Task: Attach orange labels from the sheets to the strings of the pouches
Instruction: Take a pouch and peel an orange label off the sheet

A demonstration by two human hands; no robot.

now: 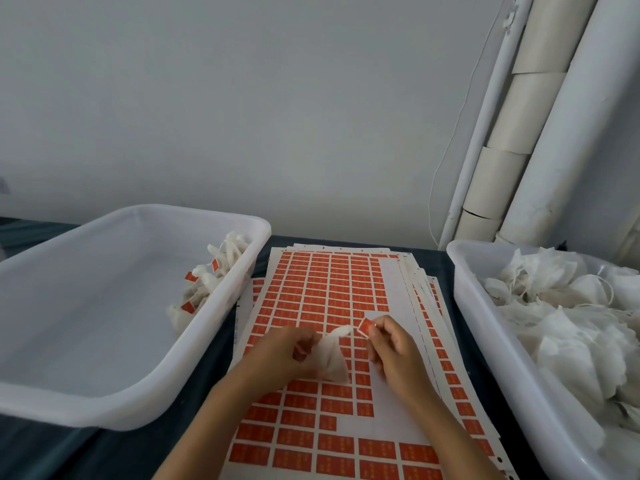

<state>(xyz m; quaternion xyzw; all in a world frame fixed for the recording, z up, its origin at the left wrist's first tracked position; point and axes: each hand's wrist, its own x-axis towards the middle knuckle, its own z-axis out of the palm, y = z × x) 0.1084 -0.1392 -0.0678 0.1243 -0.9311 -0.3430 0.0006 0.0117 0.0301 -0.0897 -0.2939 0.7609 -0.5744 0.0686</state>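
Over the middle of the table my left hand (289, 351) grips a white mesh pouch (330, 356). My right hand (393, 344) pinches a small orange label (364, 328) between thumb and fingers, right at the pouch's top end where its string would be; the string itself is too thin to make out. Both hands hover above a stack of label sheets (325, 292) printed with rows of orange labels, with blank gaps along the right side and lower part.
A white plastic bin (104, 407) on the left holds a few labelled pouches (204, 282) in its far right corner. A white bin (485, 327) on the right is heaped with unlabelled pouches (568, 320). White pipes (519, 133) run up the wall at the back right.
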